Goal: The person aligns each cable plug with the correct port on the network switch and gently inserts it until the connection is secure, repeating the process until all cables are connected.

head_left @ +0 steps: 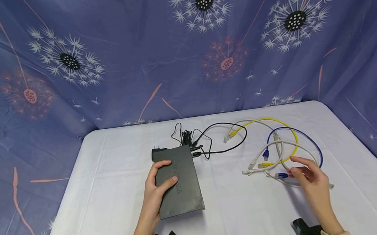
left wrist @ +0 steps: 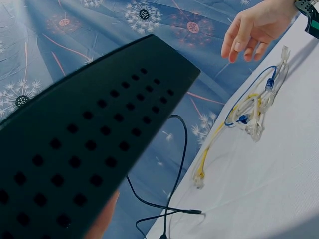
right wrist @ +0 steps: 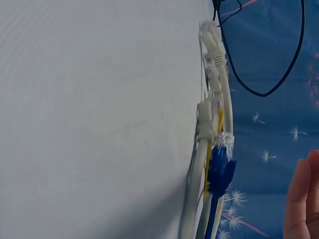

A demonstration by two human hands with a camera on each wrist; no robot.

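Note:
My left hand (head_left: 158,189) grips a flat black network switch (head_left: 188,190) with faint TP-LINK lettering, thumb on its top and fingers round the left edge. In the left wrist view the switch's side (left wrist: 99,134), dotted with vent holes, is large, tilted and raised off the table. My right hand (head_left: 312,180) hovers over the right end of a loose heap of network cables, fingers loosely bent and holding nothing. Close by its fingertips is a blue plug (head_left: 282,175). Among the cables are a blue one (head_left: 313,142), a yellow one (head_left: 296,139) and grey-white ones (head_left: 259,151).
Behind the switch lies a black power adapter (head_left: 159,151), partly hidden by it, beside a bundled black cord (head_left: 186,137). A looped black cable (head_left: 226,151) runs right towards the network cables. A white cloth covers the table (head_left: 235,213); a patterned purple curtain (head_left: 153,59) hangs behind.

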